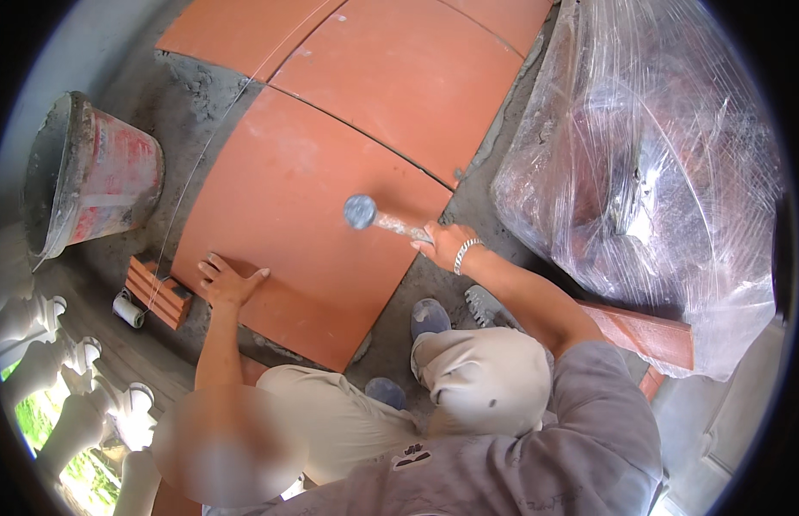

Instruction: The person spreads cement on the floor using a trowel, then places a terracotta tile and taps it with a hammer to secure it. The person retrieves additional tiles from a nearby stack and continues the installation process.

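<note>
My right hand (447, 247) grips the handle of a rubber mallet (360, 211); its round grey-blue head hangs over a large terracotta tile (305, 198). I cannot tell whether the head touches the tile. Flat on the near left part of that same tile rests my left hand (230, 281), fingers spread and holding nothing. Beyond it lie more terracotta tiles (399, 77), with narrow gaps between them. A thin taut string (197, 163) runs along the left side, down to a ridged terracotta piece (161, 290) beside the tile's corner.
At left a mortar-stained red and white bucket (116, 176) lies tipped. A white roll (128, 308) sits by the ridged piece. On the right stands a plastic-wrapped stack (649, 163). A notched trowel (488, 307) lies near my foot, and a balustrade (68, 361) borders the lower left.
</note>
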Tool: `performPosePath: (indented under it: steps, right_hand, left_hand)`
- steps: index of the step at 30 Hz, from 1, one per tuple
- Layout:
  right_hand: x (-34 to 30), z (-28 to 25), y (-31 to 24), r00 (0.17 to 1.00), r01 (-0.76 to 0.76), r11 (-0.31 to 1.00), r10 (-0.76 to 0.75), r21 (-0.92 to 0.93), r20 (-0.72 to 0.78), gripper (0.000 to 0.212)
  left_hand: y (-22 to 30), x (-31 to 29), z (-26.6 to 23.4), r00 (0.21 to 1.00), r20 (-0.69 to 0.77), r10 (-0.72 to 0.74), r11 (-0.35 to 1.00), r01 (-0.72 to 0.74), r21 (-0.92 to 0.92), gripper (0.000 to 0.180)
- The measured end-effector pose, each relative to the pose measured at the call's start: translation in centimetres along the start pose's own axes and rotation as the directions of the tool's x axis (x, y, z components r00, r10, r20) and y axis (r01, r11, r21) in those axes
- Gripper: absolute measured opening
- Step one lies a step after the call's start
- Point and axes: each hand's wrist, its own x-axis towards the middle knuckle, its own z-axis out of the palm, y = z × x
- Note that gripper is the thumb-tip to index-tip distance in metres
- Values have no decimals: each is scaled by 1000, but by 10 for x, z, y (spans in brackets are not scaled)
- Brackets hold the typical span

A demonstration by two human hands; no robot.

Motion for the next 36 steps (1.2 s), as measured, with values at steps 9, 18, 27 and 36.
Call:
performPosePath:
  steps: [9, 18, 27, 36]
  right_hand:
    - [-35, -10, 9, 979, -92, 944, 144, -318, 145, 13]
    - [-48, -32, -2, 987, 52, 903, 18, -425, 160, 14]
    - [-58, -23, -5, 979, 173, 939, -131, -298, 157, 13]
    - [-34, -90, -67, 938, -47, 942, 156, -333, 309, 39]
  left_hand:
    - [3, -14, 1, 1000, -17, -13, 1000, 13, -7, 134]
    - [-2, -15, 7, 1000, -21, -5, 999, 4, -39, 133]
    - [-2, -21, 7, 1000, -9, -15, 997, 14, -81, 134]
    - [-10, -27, 13, 999, -45, 25, 996, -28, -82, 132]
